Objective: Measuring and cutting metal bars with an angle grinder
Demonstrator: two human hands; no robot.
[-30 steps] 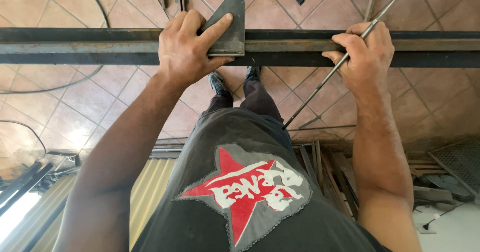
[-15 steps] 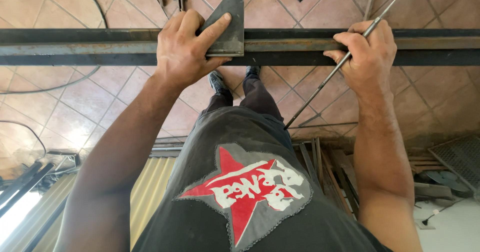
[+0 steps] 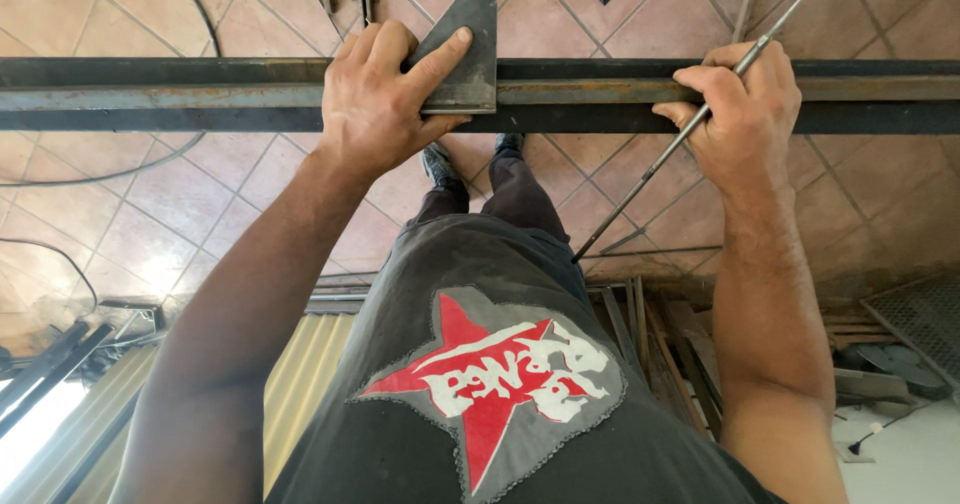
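Fingers of the left hand (image 3: 375, 99) press a stiff triangular square (image 3: 468, 49) flat on the heavy, rigid steel bar (image 3: 200, 94); right hand (image 3: 745, 114) pinches a thin scriber (image 3: 690, 129), best gripped mid-shaft

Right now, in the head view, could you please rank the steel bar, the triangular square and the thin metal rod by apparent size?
1. steel bar, crossing the whole frame.
2. triangular square.
3. thin metal rod: longer than the square, but far slimmer.
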